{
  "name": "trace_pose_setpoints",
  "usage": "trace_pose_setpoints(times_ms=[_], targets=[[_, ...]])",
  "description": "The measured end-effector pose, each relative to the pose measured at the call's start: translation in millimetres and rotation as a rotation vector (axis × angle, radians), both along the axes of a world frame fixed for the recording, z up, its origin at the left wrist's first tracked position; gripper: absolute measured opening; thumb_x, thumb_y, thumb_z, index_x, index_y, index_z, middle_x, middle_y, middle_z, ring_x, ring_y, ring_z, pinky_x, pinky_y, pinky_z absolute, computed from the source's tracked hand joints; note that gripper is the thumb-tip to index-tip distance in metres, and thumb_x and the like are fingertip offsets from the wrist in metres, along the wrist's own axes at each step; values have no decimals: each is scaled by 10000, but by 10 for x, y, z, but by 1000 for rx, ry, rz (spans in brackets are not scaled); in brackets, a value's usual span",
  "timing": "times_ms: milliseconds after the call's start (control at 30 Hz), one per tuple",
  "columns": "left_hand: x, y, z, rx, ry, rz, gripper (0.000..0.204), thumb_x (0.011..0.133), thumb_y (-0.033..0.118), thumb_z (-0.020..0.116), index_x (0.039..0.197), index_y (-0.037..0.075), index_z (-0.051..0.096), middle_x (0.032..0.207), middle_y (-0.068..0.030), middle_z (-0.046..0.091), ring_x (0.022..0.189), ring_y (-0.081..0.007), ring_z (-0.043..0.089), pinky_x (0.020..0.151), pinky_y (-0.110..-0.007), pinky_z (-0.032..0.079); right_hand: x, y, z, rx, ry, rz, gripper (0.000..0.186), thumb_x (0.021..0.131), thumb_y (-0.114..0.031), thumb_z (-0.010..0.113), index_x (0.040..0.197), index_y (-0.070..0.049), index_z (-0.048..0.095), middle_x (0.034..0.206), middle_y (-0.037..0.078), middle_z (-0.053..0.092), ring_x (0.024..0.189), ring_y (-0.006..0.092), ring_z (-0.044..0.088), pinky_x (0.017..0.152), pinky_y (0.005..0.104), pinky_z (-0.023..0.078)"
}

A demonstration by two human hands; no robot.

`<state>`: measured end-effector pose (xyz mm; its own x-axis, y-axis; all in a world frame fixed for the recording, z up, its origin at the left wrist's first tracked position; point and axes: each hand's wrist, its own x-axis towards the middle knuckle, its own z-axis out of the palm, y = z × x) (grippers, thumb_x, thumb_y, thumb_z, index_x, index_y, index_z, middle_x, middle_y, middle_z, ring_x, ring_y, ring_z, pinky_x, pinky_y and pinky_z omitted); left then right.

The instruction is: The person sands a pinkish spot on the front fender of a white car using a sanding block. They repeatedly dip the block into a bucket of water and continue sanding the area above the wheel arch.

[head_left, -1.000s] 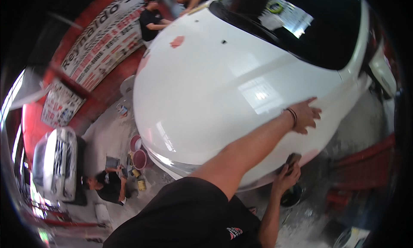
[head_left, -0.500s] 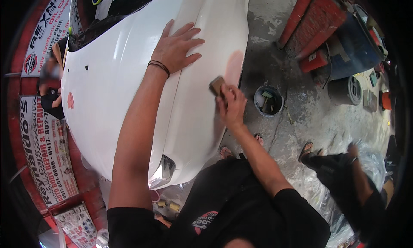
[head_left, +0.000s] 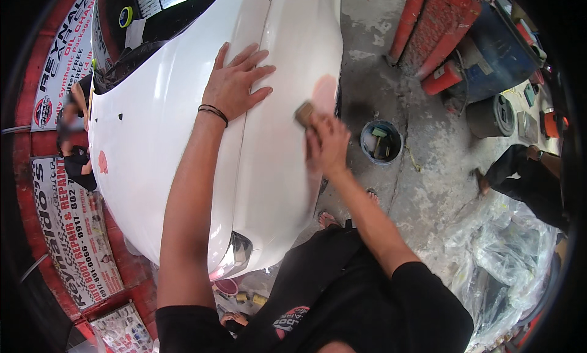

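Observation:
A white car's front fender and hood (head_left: 177, 133) stretch out ahead of me. My left hand (head_left: 235, 87) lies flat on the hood beside the fender seam, its fingers spread. In my right hand (head_left: 328, 142) is a brown sanding block (head_left: 304, 114), pressed against the fender. Just beyond the block a pale pink patch (head_left: 324, 91) shows on the paint near the fender's outer edge. My fingers cover the block's near end, and the right hand is slightly blurred.
On the floor to the right stands a bucket (head_left: 381, 142) with blocks in it. Beyond are a red post (head_left: 431, 29), a blue drum (head_left: 498, 56) and a lidded dark pail (head_left: 491, 116). Crumpled clear plastic (head_left: 510, 246) lies lower right. A co-worker (head_left: 529, 178) is at the right.
The co-worker on the right has walked farther off, uncovering more of the plastic. My view has shifted slightly. My left hand stays on the hood; the sanding block remains close to the pink patch.

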<state>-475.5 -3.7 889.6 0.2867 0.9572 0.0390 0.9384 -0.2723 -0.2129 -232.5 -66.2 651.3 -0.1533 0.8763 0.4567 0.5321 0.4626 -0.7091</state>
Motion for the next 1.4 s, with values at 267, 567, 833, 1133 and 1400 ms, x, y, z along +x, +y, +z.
trace_pose_setpoints(times_ms=[267, 567, 833, 1133, 1400], targets=[[112, 110, 19, -23, -6, 17, 411, 995, 429, 818, 1390, 322, 791, 1671, 66, 608, 1653, -143, 407, 1429, -573, 129, 93, 1263, -440, -325, 174, -133, 433, 1098, -332, 669, 1470, -111, 685, 1325, 230, 713, 1256, 448, 664, 1026, 609, 521], [99, 62, 16, -16, 14, 21, 430, 984, 425, 831, 1402, 333, 788, 1672, 75, 608, 1653, -144, 410, 1430, -569, 125, 260, 612, -413, -295, 146, -33, 492, 1066, -314, 703, 1493, -82, 627, 1366, 232, 663, 1290, 453, 628, 1056, 596, 506], [136, 73, 31, -17, 13, 12, 436, 982, 414, 833, 1408, 333, 784, 1670, 78, 612, 1651, -153, 417, 1428, -568, 127, 172, 545, -448, -220, 175, -67, 442, 1089, -300, 676, 1486, -108, 648, 1388, 254, 642, 1261, 483, 618, 1046, 607, 504], [204, 164, 58, 6, -37, -30, 417, 972, 419, 837, 1374, 318, 797, 1651, 53, 629, 1645, -162, 431, 1417, -579, 137, 239, 1504, -140, -253, 171, 2, 447, 1037, -227, 753, 1476, -173, 686, 1427, 130, 675, 1338, 396, 625, 1077, 582, 498], [-74, 251, -206, -54, -107, -121, 463, 990, 443, 766, 1434, 309, 769, 1704, -8, 571, 1681, -215, 374, 1392, -683, 83, 246, 152, 56, 19, 3, 197, 663, 894, -93, 818, 1535, -142, 657, 1369, 214, 702, 1252, 471, 667, 1032, 575, 542]])
